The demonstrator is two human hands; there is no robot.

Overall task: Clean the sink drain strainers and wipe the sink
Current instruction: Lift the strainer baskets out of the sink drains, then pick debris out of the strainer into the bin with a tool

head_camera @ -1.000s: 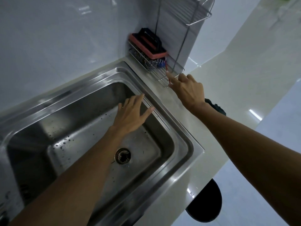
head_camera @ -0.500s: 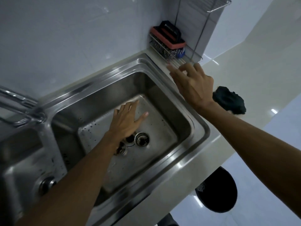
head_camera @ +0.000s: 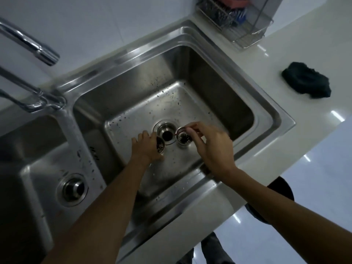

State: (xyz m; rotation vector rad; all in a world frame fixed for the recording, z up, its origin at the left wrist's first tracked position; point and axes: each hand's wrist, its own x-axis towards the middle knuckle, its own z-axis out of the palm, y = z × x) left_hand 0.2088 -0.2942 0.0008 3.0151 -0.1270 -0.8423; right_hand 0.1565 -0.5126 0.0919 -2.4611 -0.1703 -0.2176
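Observation:
A double steel sink [head_camera: 266, 115] fills the view. The right basin's drain hole [head_camera: 166, 134] is open, with no strainer in it. My left hand [head_camera: 147, 147] is curled around a dirty strainer [head_camera: 160, 146] lying tilted just left of the drain. My right hand [head_camera: 211, 147] pinches the rim of a second strainer [head_camera: 183, 138], full of dark debris, standing upright right of the drain. The left basin's drain [head_camera: 73, 189] is also in view.
A chrome faucet [head_camera: 38, 50] reaches in from the upper left. A dark crumpled cloth [head_camera: 306, 80] lies on the white counter to the right. A wire rack [head_camera: 234, 21] with scrubbers stands in the back corner. Dark specks dot the basin floor.
My right hand came down from the rack area into the basin and took the strainer's rim. My left hand closed on the other strainer. The view tilted down over the sink.

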